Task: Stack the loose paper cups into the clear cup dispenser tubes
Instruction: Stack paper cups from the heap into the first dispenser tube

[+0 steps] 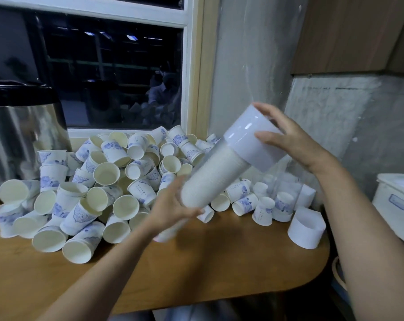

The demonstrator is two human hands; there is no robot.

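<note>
Dozens of loose paper cups (103, 172) heap on the table (219, 262) at left. At centre, the left hand (170, 205) curls round the lower end of the tilted, cup-filled dispenser tube (217, 177); up and right, the right hand (293, 140) grasps its white cap (254, 140).

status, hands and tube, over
Left hand holds tube low end, right hand grips white cap. Tube tilted, packed with stacked cups. Loose cups heaped on table.
</note>
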